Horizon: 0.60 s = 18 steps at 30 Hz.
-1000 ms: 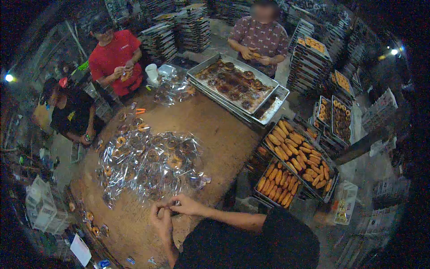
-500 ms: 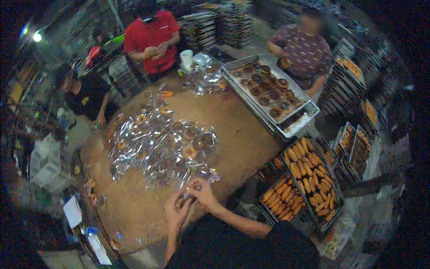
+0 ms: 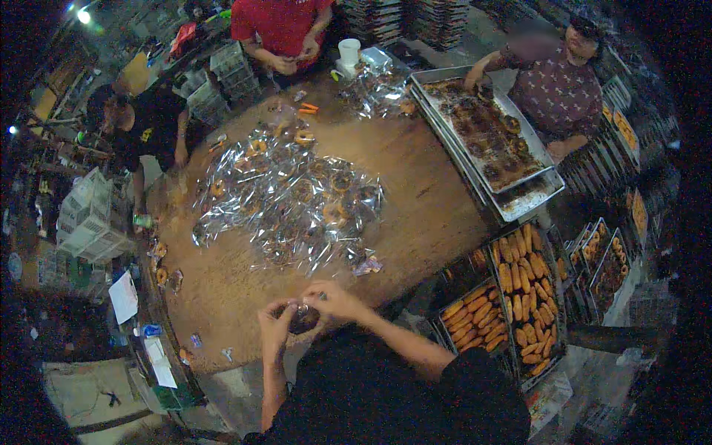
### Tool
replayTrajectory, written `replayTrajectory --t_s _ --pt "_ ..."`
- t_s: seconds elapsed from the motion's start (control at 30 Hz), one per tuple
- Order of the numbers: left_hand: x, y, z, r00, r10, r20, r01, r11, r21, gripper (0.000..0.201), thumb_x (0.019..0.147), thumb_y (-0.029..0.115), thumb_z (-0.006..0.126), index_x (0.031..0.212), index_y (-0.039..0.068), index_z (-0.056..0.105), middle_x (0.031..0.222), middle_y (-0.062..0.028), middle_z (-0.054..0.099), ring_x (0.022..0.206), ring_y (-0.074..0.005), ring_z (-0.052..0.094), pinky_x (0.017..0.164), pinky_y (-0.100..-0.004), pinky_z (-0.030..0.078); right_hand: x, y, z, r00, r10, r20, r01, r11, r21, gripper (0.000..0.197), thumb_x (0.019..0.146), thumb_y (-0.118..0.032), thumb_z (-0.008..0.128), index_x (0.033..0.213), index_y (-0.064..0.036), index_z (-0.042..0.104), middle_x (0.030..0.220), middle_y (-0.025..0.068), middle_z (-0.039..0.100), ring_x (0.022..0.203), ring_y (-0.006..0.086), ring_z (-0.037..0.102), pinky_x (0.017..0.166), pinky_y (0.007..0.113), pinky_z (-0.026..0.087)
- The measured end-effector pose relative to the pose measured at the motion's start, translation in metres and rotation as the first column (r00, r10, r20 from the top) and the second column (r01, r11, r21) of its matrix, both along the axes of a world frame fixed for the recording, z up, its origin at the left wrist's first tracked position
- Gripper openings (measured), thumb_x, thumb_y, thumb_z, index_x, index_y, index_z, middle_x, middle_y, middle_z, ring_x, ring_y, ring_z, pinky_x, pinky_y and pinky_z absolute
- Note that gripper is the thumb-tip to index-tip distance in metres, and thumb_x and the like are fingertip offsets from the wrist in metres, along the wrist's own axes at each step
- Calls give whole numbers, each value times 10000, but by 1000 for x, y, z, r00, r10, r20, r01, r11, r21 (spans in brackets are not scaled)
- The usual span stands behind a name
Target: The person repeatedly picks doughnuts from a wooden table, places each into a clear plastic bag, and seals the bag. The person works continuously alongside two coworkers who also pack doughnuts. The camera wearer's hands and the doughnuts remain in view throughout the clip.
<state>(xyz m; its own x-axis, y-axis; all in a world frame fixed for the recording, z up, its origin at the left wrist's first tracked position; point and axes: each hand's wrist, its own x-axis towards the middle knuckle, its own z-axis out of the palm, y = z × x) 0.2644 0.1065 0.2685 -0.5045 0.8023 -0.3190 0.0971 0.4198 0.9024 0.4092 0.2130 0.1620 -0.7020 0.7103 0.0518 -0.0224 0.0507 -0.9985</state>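
Observation:
Close to my body, at the table's near edge, both hands grip a dark chocolate-coloured doughnut (image 3: 302, 320), which looks to be in clear wrap. My left hand (image 3: 274, 326) pinches its left side, thumb and fingers closed. From the right, my right hand (image 3: 335, 302) bends its fingers over the top and right side. Just beyond my hands, a broad heap of doughnuts in shiny clear wrappers (image 3: 289, 211) covers the middle of the wooden table (image 3: 423, 178); some are dark, some golden.
Stacked metal trays (image 3: 512, 209) hold chocolate-coated doughnuts at far right; a person in a patterned shirt (image 3: 556, 89) reaches in. Trays of long golden pastries (image 3: 526, 274) stand at right. People in red (image 3: 282, 30) and black (image 3: 156, 130) face the table. White crates (image 3: 93, 215) stand left.
The doughnut between my hands now shows plainly; before, my fingers hid it. My view has shifted, so the table appears higher and farther right. The patterned-shirt person's hand has moved into the tray.

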Motion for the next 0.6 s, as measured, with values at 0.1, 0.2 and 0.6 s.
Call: replayTrajectory --t_s 0.1,0.2,0.6 --pt "-10 -13 -11 996 77 -41 -79 996 -51 176 844 62 692 995 -27 703 888 -78 712 795 -140 654 747 -288 521 9 32 -71 970 -175 171 200 969 -146 231 844 -229 706 927 -14 697 859 125 712 818 240 665 760 340 508" --pt "-21 -23 -20 991 130 -17 -131 990 -48 230 825 111 725 1015 -17 703 897 -79 718 810 -149 659 760 -292 522 43 47 -136 711 -540 450 619 785 -37 247 806 -205 730 978 -38 666 937 140 674 882 311 652 785 396 506" --pt "-36 -13 -28 992 109 66 -104 992 -69 174 868 97 682 991 -25 693 890 -67 698 798 -134 632 732 -273 490 85 64 -214 296 -553 779 714 669 204 332 713 -185 783 977 -13 680 1162 201 611 1080 380 569 878 465 464"
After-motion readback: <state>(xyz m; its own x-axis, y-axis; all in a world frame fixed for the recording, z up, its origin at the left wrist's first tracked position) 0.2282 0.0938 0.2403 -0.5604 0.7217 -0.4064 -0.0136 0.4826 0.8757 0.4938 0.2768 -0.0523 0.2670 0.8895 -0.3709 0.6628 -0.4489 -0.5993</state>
